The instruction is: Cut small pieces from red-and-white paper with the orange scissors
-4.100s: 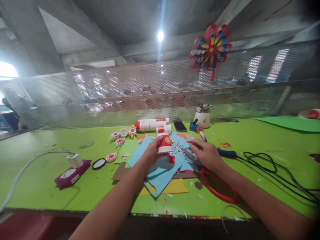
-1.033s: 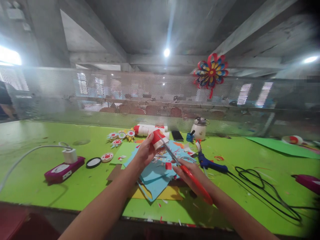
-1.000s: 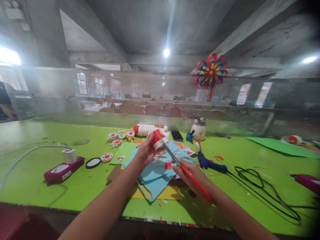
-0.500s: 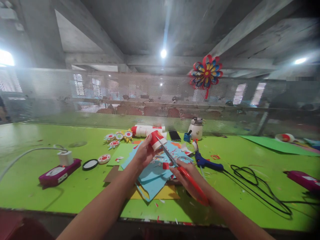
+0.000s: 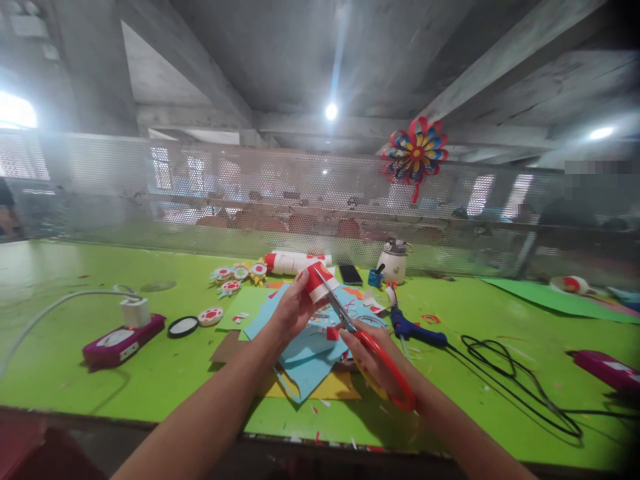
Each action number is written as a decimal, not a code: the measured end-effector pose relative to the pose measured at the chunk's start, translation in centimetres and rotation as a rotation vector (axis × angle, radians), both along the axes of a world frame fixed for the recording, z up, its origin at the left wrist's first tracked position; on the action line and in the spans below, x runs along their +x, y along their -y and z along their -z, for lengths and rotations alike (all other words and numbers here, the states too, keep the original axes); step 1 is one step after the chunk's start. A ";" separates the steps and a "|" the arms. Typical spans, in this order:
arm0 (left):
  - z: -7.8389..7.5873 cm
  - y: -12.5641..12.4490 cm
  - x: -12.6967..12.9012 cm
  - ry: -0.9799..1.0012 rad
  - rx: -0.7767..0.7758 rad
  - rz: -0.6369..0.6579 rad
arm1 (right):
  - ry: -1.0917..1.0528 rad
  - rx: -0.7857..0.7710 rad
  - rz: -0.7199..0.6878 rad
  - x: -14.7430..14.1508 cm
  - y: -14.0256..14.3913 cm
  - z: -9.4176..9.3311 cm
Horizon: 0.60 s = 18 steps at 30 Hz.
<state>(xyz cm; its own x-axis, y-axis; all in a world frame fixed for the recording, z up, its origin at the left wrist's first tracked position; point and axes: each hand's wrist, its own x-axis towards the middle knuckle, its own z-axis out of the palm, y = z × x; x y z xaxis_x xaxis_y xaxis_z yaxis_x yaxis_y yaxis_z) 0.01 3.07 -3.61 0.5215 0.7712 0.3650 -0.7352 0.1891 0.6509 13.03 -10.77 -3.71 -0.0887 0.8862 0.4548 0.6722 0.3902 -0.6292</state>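
Note:
My left hand holds up a small red and white paper cup above the green table. My right hand grips red-handled scissors, and their blades reach up to the cup's lower edge. Beneath both hands lie light blue paper sheets, a yellow sheet and small red scraps.
A blue glue gun with a black cable lies right of the papers. At the back stand red and white tubes, a phone and a white pot. Paper flowers and a magenta power strip lie to the left.
Four seconds ago my right hand lay on the scissors on the table; it has lifted them to the cup. In the last second the blades stay at the cup's edge.

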 end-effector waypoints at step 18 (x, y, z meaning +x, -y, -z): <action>-0.4 0.4 -0.1 -0.028 -0.016 0.009 | -0.040 -0.030 -0.015 0.0 0.2 0.0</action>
